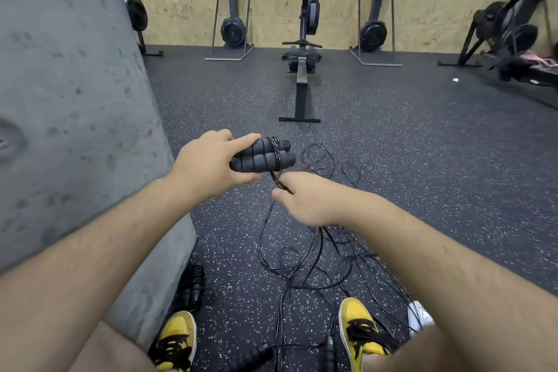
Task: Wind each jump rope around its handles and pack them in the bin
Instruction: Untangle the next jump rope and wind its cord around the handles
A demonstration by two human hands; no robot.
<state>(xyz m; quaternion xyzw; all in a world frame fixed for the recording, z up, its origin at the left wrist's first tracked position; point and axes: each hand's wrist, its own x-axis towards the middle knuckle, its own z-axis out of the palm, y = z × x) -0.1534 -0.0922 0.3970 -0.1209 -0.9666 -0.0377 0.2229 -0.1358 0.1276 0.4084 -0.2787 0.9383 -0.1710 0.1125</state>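
Left hand clamped around paired foam handles, right hand pinching the rope below them.

The left hand holds a pair of handles side by side, with rope wound across them; the right hand sits just right of and below them, pinching the rope; loose ropes lie on the floor beneath, between two shoes; a wound rope lies left against a concrete block; a rowing machine stands ahead.
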